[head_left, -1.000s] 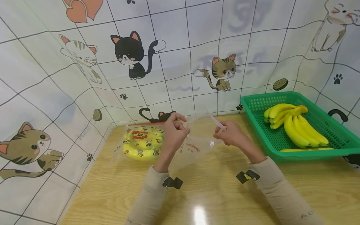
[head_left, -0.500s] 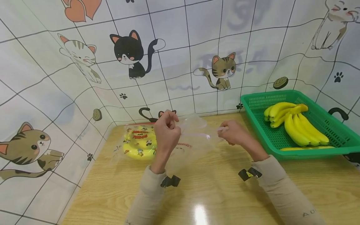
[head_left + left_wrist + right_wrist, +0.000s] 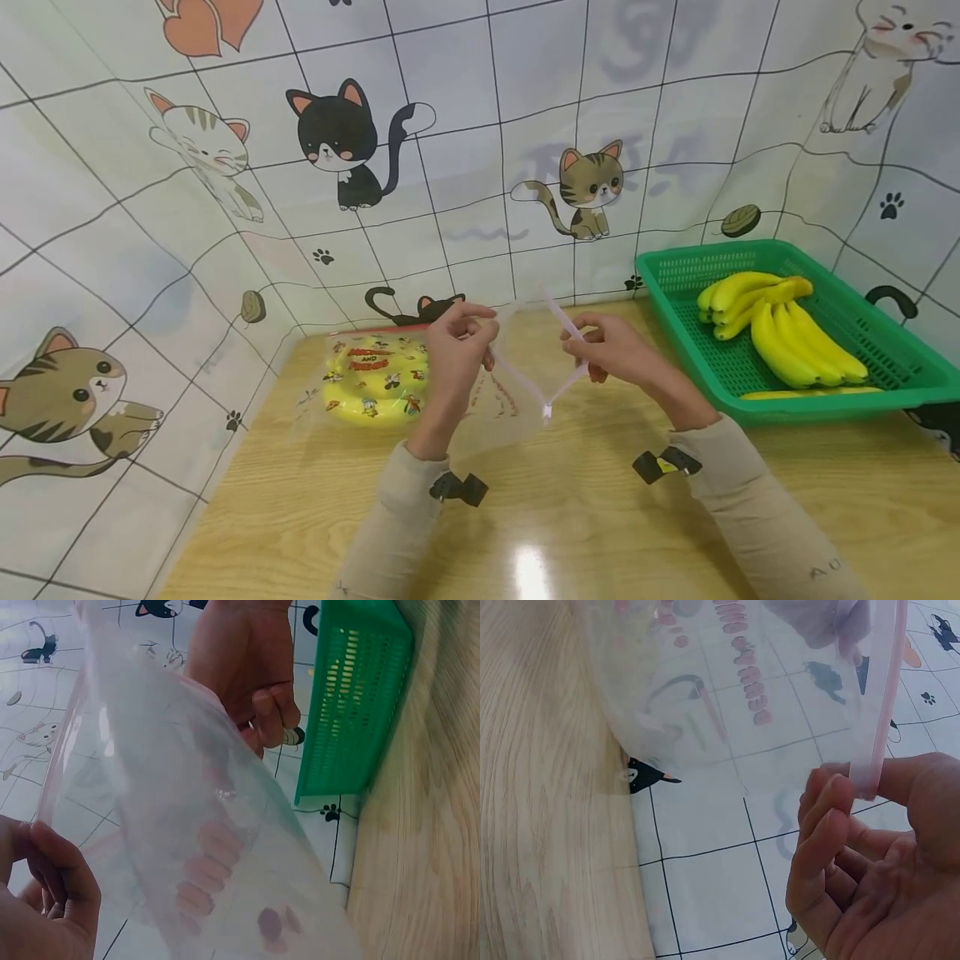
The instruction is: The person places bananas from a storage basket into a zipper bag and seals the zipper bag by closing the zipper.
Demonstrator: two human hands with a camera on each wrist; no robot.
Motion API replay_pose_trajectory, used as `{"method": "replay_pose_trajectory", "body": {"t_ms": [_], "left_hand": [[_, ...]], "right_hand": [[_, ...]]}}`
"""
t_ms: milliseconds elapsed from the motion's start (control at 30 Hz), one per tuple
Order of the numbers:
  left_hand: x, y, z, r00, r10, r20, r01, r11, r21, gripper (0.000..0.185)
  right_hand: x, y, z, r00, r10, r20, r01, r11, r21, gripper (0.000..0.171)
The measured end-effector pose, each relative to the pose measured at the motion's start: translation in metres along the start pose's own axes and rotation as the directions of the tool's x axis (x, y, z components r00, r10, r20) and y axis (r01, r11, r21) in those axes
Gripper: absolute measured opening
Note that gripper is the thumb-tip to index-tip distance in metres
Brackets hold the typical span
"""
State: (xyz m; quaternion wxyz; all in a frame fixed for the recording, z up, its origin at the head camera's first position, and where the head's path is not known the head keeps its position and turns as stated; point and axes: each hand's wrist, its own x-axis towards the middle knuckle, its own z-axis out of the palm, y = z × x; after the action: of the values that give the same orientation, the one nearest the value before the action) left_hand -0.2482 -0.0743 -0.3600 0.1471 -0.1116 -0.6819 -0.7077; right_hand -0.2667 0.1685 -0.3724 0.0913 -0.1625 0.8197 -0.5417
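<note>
A clear zip bag (image 3: 165, 765) with reddish print and a pale pink slider strip hangs between my hands above the table. My left hand (image 3: 459, 350) pinches its mouth at the left, and my right hand (image 3: 618, 354) pinches the strip on the other side. Between them the mouth gapes, and the small slider (image 3: 547, 411) hangs at the low point of the near strip. In the right wrist view, thumb and fingertips hold the strip's end (image 3: 874, 742). Behind my left hand lies a printed zip bag (image 3: 378, 375) filled with yellow bananas, partly hidden by that hand.
At the right stands a green plastic basket (image 3: 697, 350) holding bunches of bananas (image 3: 802, 333). The wooden table (image 3: 585, 517) meets a wall covering (image 3: 465, 167) with cat drawings at the back and left.
The left hand went left, then back right; the right hand ends slightly left of before. The bag's mouth narrowed, then spread wider, and the slider now hangs lower, nearer me.
</note>
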Motion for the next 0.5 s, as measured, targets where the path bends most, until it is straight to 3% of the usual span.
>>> {"method": "replay_pose_trajectory", "body": {"t_ms": [267,500], "left_hand": [[0.003,-0.002,-0.004,0.997,-0.079,-0.018,0.076,0.988,-0.134,0.010],[0.004,-0.002,-0.005,0.990,-0.142,0.001,0.140,0.974,-0.181,0.010]], "right_hand": [[-0.006,-0.012,-0.004,0.999,-0.005,0.039,0.009,0.996,-0.090,0.036],[-0.027,-0.029,-0.033,0.999,-0.032,-0.009,0.030,0.978,-0.205,0.044]]}}
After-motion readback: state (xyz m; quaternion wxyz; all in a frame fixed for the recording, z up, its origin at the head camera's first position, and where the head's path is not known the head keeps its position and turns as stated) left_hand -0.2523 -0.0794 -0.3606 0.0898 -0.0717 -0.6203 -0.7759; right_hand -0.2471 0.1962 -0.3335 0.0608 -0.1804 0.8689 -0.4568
